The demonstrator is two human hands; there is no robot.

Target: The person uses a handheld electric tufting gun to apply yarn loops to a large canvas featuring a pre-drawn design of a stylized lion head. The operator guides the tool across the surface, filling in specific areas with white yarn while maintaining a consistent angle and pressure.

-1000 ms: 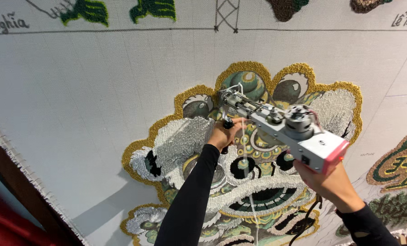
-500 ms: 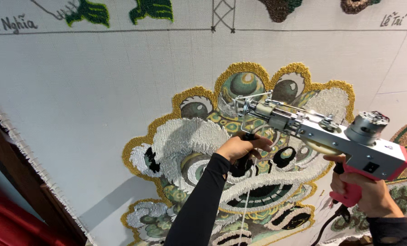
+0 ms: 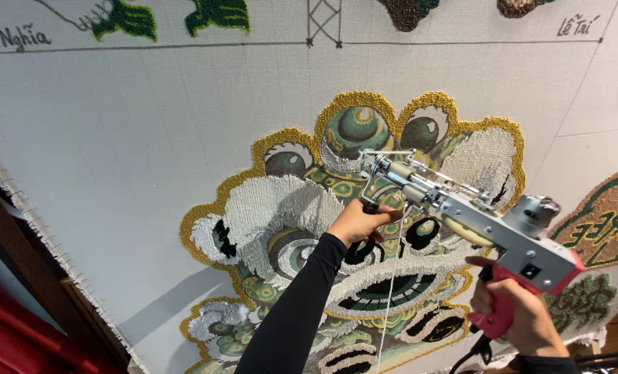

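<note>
I am gripping the tufting gun point(image 3: 485, 221) with both hands, left hand point(image 3: 356, 220) clenched on its front handle and right hand point(image 3: 513, 312) on the red grip, over a mostly tufted lion-head design point(image 3: 288, 208), with bare backing cloth point(image 3: 115, 138) all around.

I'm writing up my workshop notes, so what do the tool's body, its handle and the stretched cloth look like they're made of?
Tufting gun body: bare metal, likely aluminium or steel, judging by its grey sheen. Red handle in the right hand: looks like moulded plastic, smooth and matte. Backing cloth: woven fabric with a visible grid, fibre unclear.
</note>
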